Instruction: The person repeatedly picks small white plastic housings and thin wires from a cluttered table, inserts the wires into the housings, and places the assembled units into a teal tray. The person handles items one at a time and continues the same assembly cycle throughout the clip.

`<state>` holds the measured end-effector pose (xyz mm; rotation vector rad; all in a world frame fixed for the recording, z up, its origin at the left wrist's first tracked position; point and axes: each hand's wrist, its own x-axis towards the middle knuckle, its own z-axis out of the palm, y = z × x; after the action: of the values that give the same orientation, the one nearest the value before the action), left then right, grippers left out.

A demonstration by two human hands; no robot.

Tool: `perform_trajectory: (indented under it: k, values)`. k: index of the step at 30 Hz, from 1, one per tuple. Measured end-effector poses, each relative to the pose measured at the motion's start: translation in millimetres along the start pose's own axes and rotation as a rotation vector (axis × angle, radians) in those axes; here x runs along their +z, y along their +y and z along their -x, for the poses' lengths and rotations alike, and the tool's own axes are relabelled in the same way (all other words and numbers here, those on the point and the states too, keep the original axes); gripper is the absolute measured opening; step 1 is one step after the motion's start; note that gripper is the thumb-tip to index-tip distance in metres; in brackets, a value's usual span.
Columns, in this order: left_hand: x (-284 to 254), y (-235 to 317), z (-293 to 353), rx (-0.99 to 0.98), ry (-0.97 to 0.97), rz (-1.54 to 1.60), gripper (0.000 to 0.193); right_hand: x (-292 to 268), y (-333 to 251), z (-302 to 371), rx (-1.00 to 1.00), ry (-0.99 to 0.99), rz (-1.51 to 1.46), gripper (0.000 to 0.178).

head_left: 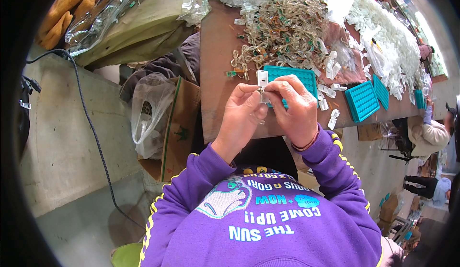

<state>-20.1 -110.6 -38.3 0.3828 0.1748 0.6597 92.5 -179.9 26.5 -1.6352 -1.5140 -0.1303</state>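
My left hand (pixel 241 116) and my right hand (pixel 298 108) meet above the table's near edge. Both are closed, pinching at a tiny part between the fingertips that is too small to make out. Just beyond the fingertips is a small white plastic housing (pixel 262 77) with a dark slot; whether it is held or lying there I cannot tell. Under and behind my right hand lies a teal ribbed tray (pixel 292 71), partly hidden. White plastic housings (pixel 327 91) are scattered to its right. Past the tray rises a heap of clear coiled cables (pixel 282 27) with small green boards.
Stacked teal trays (pixel 362 101) lie at the right, before a big pile of translucent white pieces (pixel 383 27). A cardboard box (pixel 179 130) with a plastic bag (pixel 152 106) stands left of the brown table (pixel 218 87). Other people (pixel 429 135) are at the far right.
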Motion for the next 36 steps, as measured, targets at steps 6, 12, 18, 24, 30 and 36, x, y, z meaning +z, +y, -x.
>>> perform_trajectory:
  k: [6,12,18,24,30,36]
  values:
    - [1.2,-0.1,1.7,0.014,0.012,-0.043,0.011,-16.7,0.6,-4.3,0.049,-0.197,-0.066,0.015]
    - [2.0,0.1,1.2,0.01,0.019,-0.052,0.011,-20.2,-2.9,-5.7,0.061,-0.048,-0.12,0.015]
    - [2.1,1.1,0.9,0.001,0.009,-0.038,0.011,-14.8,1.9,-9.7,0.039,-0.05,-0.126,0.014]
    - [3.2,0.1,1.2,-0.004,0.021,-0.052,0.01,-13.2,2.2,-5.6,-0.021,-0.042,-0.089,0.014]
    - [-1.0,-0.4,-1.4,-0.004,0.016,-0.017,0.012,-9.6,-0.8,4.1,-0.216,-0.073,0.127,0.019]
    - [-4.5,2.7,-0.1,-0.026,0.012,0.036,0.014,-19.0,16.2,2.9,0.178,0.058,-0.01,0.025]
